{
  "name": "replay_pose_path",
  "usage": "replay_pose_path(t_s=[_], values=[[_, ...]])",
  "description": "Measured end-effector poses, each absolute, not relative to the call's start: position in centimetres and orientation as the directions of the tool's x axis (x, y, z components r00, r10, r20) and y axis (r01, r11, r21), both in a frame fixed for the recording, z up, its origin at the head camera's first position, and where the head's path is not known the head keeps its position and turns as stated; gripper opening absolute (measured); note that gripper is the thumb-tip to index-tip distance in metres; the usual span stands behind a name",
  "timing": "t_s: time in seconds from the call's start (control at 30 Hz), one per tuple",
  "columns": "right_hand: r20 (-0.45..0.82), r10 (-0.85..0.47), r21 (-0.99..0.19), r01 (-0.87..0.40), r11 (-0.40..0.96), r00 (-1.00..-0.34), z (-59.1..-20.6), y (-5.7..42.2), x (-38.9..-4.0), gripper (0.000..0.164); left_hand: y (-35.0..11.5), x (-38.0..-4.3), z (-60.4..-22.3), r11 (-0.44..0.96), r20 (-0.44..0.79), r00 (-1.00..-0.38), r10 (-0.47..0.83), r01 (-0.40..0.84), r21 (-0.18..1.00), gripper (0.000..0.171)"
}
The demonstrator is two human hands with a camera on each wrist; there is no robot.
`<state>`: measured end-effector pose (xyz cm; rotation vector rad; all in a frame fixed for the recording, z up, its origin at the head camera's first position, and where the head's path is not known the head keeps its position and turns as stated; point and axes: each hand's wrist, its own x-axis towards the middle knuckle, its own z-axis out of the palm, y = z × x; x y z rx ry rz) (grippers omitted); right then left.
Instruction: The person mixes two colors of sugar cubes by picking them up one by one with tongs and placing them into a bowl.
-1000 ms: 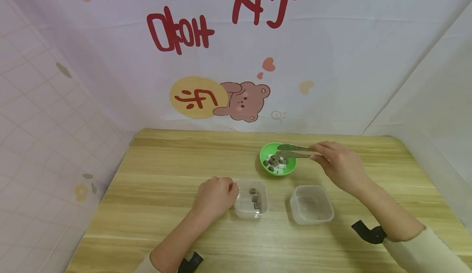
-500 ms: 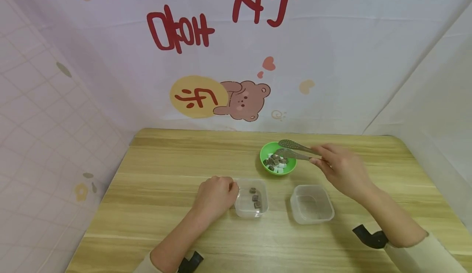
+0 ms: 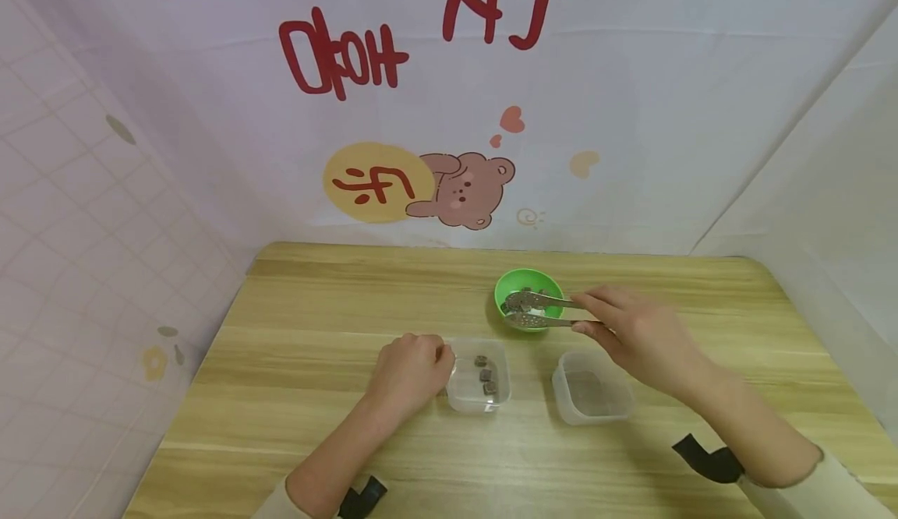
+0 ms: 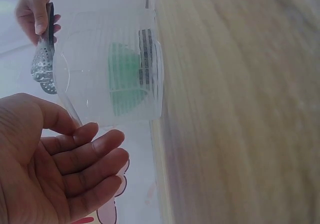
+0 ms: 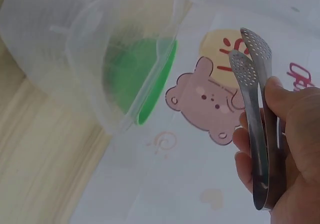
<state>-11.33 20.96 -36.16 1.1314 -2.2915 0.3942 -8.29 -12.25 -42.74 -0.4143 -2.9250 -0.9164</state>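
Note:
My left hand (image 3: 414,371) pinches the rim of a clear plastic container (image 4: 90,49) between thumb and forefinger, its other fingers loosely bent. Several small brown cubes (image 3: 486,376) lie on that container's floor. My right hand (image 3: 645,340) holds perforated metal tongs (image 5: 256,134). In the head view, their tips stand parted over the green bowl (image 3: 528,275), which contains brown and white cubes partly hidden by the tongs. Whether a cube is between the tips cannot be made out there; the right wrist view shows nothing between them.
A second clear container (image 3: 589,408) stands to the right of the first, just in front of my right hand. Wood-grain tabletop (image 3: 316,301) lies beneath everything. White printed cloth (image 3: 631,114) rises behind the table and along both sides.
My right hand has brought the tongs left and nearer to me, from the bowl's far right side to over its cubes. My left hand and both containers stay put.

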Motion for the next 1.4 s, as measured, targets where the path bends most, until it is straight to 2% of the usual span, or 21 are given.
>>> replay_pose_path(t_s=[0.33, 0.5, 0.57, 0.8, 1.1, 1.4], values=[[0.499, -0.749, 0.057, -0.846, 0.530, -0.436, -34.9, 18.4, -10.3, 0.054, -12.2, -8.3, -42.7, 0.793, 0.123, -0.963, 0.240, 0.267, 0.548, 0.045], [0.414, -0.815, 0.119, -0.864, 0.489, -0.405, -34.3, 17.1, -10.1, 0.028, -12.3, -8.3, -42.6, 0.794, 0.113, -0.964, 0.240, 0.262, 0.548, 0.045], [0.388, -0.832, 0.134, -0.869, 0.477, -0.397, -34.1, 16.6, -10.0, 0.023, -12.3, -8.3, -42.6, 0.793, 0.109, -0.964, 0.241, 0.261, 0.551, 0.045], [0.258, -0.893, 0.208, -0.881, 0.424, -0.369, -33.6, 14.5, -10.0, 0.028, -12.3, -8.4, -42.5, 0.788, 0.108, -0.963, 0.248, 0.266, 0.556, 0.046], [0.066, -0.923, 0.271, -0.884, 0.382, -0.379, -33.2, 11.3, -9.8, 0.027, -12.6, -8.4, -42.5, 0.784, 0.116, -0.961, 0.250, 0.271, 0.558, 0.047], [-0.003, -0.925, 0.399, -0.849, 0.348, -0.380, -33.4, 10.0, -9.2, 0.028, -12.7, -8.5, -42.5, 0.785, 0.129, -0.957, 0.258, 0.286, 0.550, 0.046]])
